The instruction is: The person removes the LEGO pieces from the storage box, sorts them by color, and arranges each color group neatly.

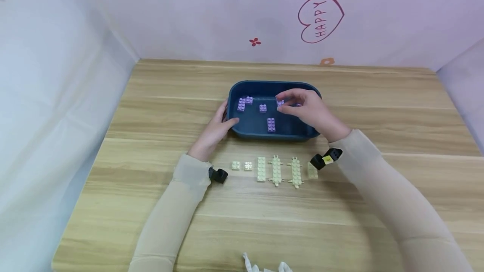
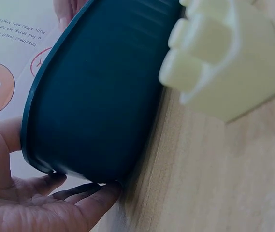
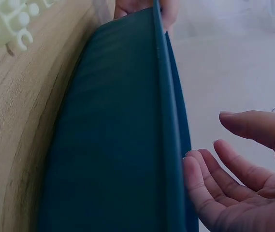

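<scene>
A dark blue plastic tray (image 1: 276,137) stands on the table with several purple bricks (image 1: 271,124) inside. My left hand (image 1: 216,131) grips its left end, thumb over the rim and fingers against the outer wall, as the left wrist view shows. Over the tray's right part is my right hand (image 1: 311,110), its thumb and forefinger apart around a purple brick (image 1: 280,103) in the head view. From the right wrist, the thumb (image 3: 253,126) and loosely bent fingers (image 3: 234,188) show a gap with nothing held between them.
In front of the tray is a row of pale yellow pieces: two small square bricks (image 1: 248,166), a long brick (image 1: 261,169), two axle bases (image 1: 276,171) and a brick (image 1: 312,171) partly behind the right wrist camera. White fabric (image 1: 264,267) shows at the bottom edge.
</scene>
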Demonstrator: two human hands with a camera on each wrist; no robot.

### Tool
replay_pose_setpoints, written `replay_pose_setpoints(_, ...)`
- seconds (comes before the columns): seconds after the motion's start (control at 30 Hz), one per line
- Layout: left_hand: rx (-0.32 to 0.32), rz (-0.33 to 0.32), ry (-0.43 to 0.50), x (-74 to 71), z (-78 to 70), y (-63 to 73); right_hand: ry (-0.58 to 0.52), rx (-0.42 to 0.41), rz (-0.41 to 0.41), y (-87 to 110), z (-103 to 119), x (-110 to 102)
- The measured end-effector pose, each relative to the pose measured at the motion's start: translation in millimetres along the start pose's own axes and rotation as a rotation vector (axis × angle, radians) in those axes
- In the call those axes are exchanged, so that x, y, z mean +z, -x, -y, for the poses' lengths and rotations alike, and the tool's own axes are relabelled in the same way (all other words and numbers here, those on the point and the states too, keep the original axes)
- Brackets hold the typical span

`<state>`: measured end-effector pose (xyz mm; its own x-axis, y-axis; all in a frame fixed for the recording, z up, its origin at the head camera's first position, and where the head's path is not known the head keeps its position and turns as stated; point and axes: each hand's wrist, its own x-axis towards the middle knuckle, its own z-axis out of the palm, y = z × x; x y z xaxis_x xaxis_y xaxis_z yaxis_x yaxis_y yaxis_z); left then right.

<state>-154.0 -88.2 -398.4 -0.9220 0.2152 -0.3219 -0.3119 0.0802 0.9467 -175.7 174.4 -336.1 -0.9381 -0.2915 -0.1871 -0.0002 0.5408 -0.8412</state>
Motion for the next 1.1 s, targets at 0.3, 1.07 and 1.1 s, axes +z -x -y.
replay_pose_setpoints(0.3,0.006,-0.003,0.005,1.5,-0.9,0.1,0.082,0.054,0.046,-25.3,-3,14)
replay_pose_setpoints(1.07,-0.007,0.006,-0.007,-0.3,0.6,-1.2,0.195,0.152,0.025,-56.8,-7,49)
replay_pose_setpoints(1.1,-0.008,0.008,-0.006,-0.4,0.7,-1.4,0.2,0.151,0.022,-57.7,-7,49)
